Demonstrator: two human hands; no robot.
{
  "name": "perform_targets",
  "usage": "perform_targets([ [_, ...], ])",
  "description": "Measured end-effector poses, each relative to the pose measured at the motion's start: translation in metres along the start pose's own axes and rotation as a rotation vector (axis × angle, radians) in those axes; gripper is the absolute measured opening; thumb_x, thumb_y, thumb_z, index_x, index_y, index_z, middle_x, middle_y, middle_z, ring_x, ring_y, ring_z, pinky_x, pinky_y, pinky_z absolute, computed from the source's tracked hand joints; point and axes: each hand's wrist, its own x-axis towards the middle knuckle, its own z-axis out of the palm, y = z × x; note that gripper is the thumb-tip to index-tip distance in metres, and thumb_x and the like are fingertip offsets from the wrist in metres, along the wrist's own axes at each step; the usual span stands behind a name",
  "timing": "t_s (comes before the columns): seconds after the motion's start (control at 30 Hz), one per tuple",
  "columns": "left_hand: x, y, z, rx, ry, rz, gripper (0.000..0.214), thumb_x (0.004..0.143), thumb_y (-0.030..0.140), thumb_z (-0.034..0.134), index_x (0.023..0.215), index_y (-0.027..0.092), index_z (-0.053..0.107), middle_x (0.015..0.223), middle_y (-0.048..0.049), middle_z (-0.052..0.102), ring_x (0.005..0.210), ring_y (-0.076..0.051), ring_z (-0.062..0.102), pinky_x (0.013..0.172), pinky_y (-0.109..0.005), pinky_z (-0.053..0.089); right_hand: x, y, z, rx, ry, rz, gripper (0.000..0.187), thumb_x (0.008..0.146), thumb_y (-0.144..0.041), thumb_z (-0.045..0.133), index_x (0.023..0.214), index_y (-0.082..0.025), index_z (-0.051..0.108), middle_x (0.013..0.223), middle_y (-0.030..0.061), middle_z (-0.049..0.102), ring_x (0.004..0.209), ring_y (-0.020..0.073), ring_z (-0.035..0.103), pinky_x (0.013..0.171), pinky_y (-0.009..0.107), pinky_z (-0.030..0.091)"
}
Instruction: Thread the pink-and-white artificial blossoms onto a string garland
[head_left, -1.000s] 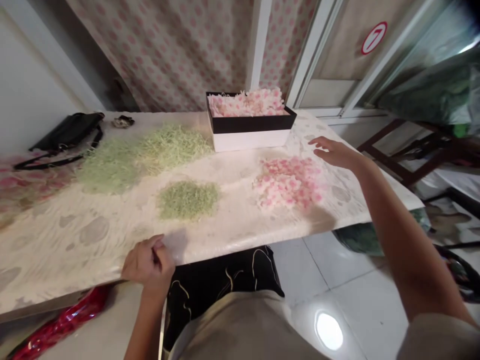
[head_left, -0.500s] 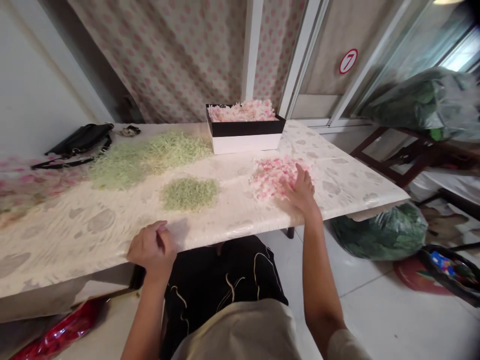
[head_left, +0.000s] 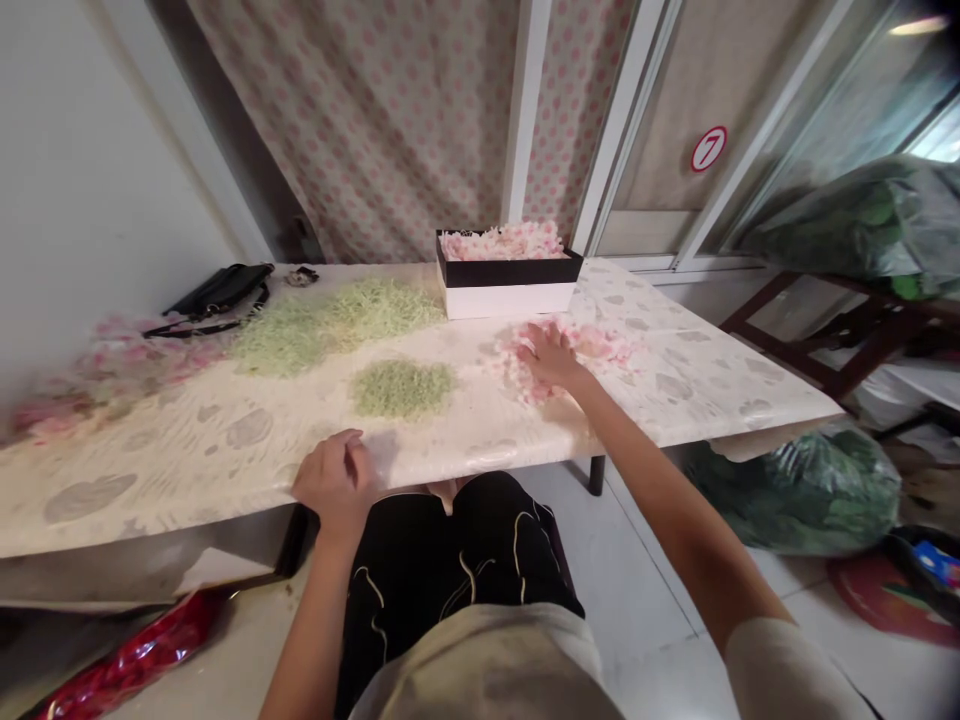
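My right hand (head_left: 551,355) lies flat with spread fingers on a loose pile of pink-and-white paper shreds (head_left: 577,350), with nothing gripped. My left hand (head_left: 334,480) rests on the front edge of the marbled white table (head_left: 712,400), fingers curled; whether it holds anything is hidden. Two patches of pale green paper shreds (head_left: 401,388) lie left of my right hand. At the back stands a white box with a black rim (head_left: 508,295), filled with pink shreds.
A black bag (head_left: 221,288) sits at the far left of the table, beside a blurred spread of pink shreds (head_left: 112,375). A green plastic sack (head_left: 795,495) lies on the floor at right, a shiny red wrapper (head_left: 135,655) at left. A dark wooden chair (head_left: 810,320) stands behind the table's right end.
My right hand has moved left and down from above the table onto the pink pile, which looks more spread out. My left hand stays at the table edge. The view has shifted slightly.
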Motion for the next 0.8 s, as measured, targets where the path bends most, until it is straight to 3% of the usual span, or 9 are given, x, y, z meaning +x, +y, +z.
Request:
perform_targets([
  [0.13,0.002,0.001,0.0,0.001,0.006,0.006,0.021,0.094,0.033,0.057,0.093,0.013,0.063,0.084,-0.002,0.065,0.071,-0.015,0.063,0.068,-0.033,0.054,0.025,-0.011,-0.012,0.031,-0.075,-0.153,0.034,0.093,-0.03,0.058,0.125,-0.019,0.055,0.13,0.0102,0.056,0.109,0.0248,0.06,0.09,0.047,0.051],
  [0.23,0.003,0.004,-0.002,-0.009,0.007,0.019,0.023,0.093,0.035,0.057,0.089,0.013,0.063,0.078,-0.0005,0.063,0.065,-0.014,0.06,0.065,-0.031,0.051,0.033,-0.003,-0.04,0.058,-0.121,-0.264,0.04,0.095,-0.034,0.055,0.133,-0.023,0.05,0.141,0.0109,0.049,0.12,0.0274,0.054,0.098,0.051,0.045],
  [0.37,0.013,0.013,-0.018,-0.07,0.007,0.056,0.013,0.089,0.02,0.055,0.081,0.015,0.064,0.061,0.001,0.056,0.053,-0.013,0.052,0.055,-0.027,0.043,0.027,0.043,-0.087,0.046,-0.083,-0.26,0.042,0.101,-0.04,0.038,0.142,-0.033,0.041,0.156,0.005,0.03,0.14,0.027,0.033,0.111,0.049,0.032],
  [0.4,0.019,0.02,-0.024,-0.1,-0.002,0.073,0.014,0.089,0.014,0.051,0.085,0.015,0.065,0.061,0.0011,0.055,0.051,-0.013,0.051,0.053,-0.026,0.041,0.024,0.06,-0.096,0.033,-0.043,-0.228,0.042,0.101,-0.039,0.039,0.141,-0.03,0.043,0.156,0.0065,0.031,0.14,0.028,0.033,0.111,0.051,0.031],
  [0.47,0.036,0.04,-0.036,-0.183,-0.021,0.136,0.021,0.091,0.007,0.042,0.099,0.014,0.061,0.067,-0.0007,0.056,0.055,-0.015,0.051,0.05,-0.026,0.039,0.015,0.093,-0.103,-0.001,0.051,-0.128,0.04,0.098,-0.036,0.048,0.136,-0.023,0.048,0.147,0.0109,0.043,0.133,0.0297,0.042,0.107,0.056,0.034],
  [0.53,0.058,0.073,-0.038,-0.289,-0.116,0.311,0.019,0.089,0.005,0.045,0.098,0.015,0.059,0.073,-0.0019,0.06,0.062,-0.016,0.055,0.058,-0.027,0.045,0.008,0.119,-0.096,-0.043,0.115,-0.019,0.037,0.095,-0.032,0.056,0.129,-0.02,0.053,0.137,0.0108,0.051,0.12,0.0282,0.053,0.1,0.053,0.043],
  [0.63,0.083,0.139,-0.014,-0.422,-0.415,0.72,0.018,0.088,0.012,0.051,0.1,0.02,0.062,0.086,-0.0006,0.07,0.079,-0.017,0.063,0.077,-0.03,0.049,0.004,0.132,-0.068,-0.07,0.12,0.044,0.033,0.093,-0.03,0.058,0.124,-0.019,0.056,0.128,0.0099,0.057,0.108,0.0247,0.06,0.09,0.047,0.051],
  [0.73,0.089,0.195,0.039,-0.447,-0.609,1.035,0.026,0.09,0.014,0.053,0.112,0.021,0.063,0.108,-0.0008,0.07,0.102,-0.017,0.061,0.093,-0.03,0.045,0.008,0.115,-0.036,-0.047,0.121,0.003,0.033,0.093,-0.03,0.058,0.124,-0.018,0.056,0.126,0.0097,0.058,0.106,0.0242,0.061,0.088,0.046,0.052],
  [0.8,0.087,0.213,0.077,-0.41,-0.691,1.136,0.024,0.093,0.015,0.052,0.115,0.017,0.063,0.119,-0.005,0.066,0.111,-0.02,0.059,0.1,-0.035,0.042,0.015,0.098,-0.02,-0.009,0.128,-0.057,0.032,0.094,-0.03,0.057,0.124,-0.019,0.056,0.128,0.0099,0.057,0.108,0.0244,0.06,0.09,0.047,0.051],
])
